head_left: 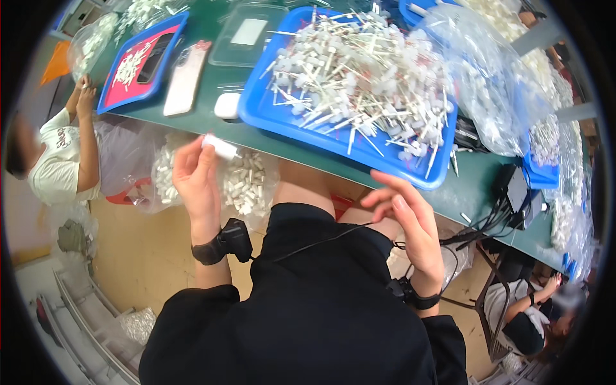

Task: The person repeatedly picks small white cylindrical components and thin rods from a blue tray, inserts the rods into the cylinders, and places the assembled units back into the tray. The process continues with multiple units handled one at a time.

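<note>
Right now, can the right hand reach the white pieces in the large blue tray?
Probably yes: the right hand looks empty, close to the large blue tray, whose open top leaves the white pieces exposed.

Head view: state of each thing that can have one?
Left hand, pinching
White cylinder, held in left hand
Right hand, open, nothing visibly held
Large blue tray, heaped full
Small blue tray, partly filled
Black phone, lying flat, dark
</note>
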Available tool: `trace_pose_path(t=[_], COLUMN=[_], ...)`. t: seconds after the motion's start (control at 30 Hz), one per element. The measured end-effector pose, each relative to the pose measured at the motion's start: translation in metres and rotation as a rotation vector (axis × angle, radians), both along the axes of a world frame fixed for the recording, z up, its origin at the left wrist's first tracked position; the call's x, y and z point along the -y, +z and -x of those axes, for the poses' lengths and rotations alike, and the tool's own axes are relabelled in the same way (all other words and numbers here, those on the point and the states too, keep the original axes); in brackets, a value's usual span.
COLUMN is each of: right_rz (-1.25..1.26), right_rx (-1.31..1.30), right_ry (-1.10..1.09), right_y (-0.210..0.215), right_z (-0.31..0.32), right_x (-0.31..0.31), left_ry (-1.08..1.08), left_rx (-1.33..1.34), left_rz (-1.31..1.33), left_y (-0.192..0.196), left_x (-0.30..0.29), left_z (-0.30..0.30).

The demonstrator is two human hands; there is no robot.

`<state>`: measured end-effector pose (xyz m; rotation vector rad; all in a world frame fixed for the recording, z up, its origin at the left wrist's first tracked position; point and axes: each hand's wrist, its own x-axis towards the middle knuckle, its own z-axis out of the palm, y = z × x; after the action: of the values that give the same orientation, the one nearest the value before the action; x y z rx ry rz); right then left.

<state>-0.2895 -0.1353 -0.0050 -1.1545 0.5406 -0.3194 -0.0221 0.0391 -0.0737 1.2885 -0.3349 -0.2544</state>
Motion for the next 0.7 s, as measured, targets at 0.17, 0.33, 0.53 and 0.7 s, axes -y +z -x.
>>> trace_pose_path(t=[0.17, 0.33, 0.53, 0.7], right_rz=[0.112, 0.201, 0.583, 1.125], right_rx=[-0.104, -0.131, -0.130, -0.132], right_ry=[-0.001, -0.066, -0.160, -0.194], right_y=[-0.011, 0.002, 0.037, 0.062], right_z=[0.004, 0.005, -0.015, -0.066], right_x=[0.005, 0.018, 0.053, 0.091], left_ry=[0.263, 0.360, 0.237, 0.374], left_rx=[-0.228, -0.512, -0.570, -0.359], left_rz=[-0.378, -0.533, -1.032, -0.859], left_y=[-0.109, -0.238, -0.295, -0.241], left_x=[-0.066, -0.079, -0.083, -0.076], left_z=[-0.024, -0.046, -0.073, -0.069])
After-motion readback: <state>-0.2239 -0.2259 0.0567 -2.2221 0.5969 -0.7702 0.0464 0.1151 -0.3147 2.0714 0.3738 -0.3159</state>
